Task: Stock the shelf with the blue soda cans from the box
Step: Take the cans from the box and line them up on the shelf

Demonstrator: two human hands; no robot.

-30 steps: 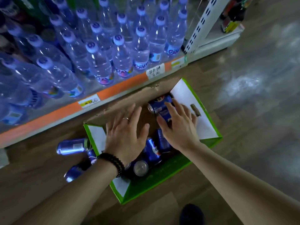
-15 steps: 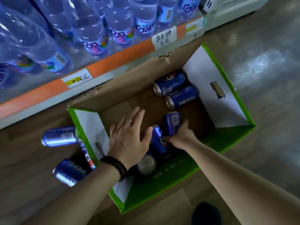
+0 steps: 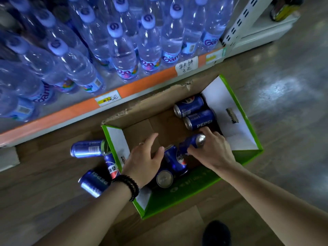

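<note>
- A wood-look floor (image 3: 44,197) runs under a low shelf (image 3: 53,118) with an orange edge strip, packed with water bottles (image 3: 122,50).
- The right hand (image 3: 213,153) has its fingers wrapped round a tilted blue can (image 3: 192,142) inside the green-sided cardboard box (image 3: 195,189); the pick-up step looks to be in hand.
- The left hand (image 3: 143,162) hangs spread and holding nothing, thumb near another can (image 3: 174,160).
- 2 cans (image 3: 194,112) lie at the box's far end, 1 stands upright (image 3: 164,178) near the front wall.
- 3 cans (image 3: 92,166) lie outside on the floor, left of the box.
- Next, I judge: lift clear of the box wall, then find shelf room, which looks scarce here.
</note>
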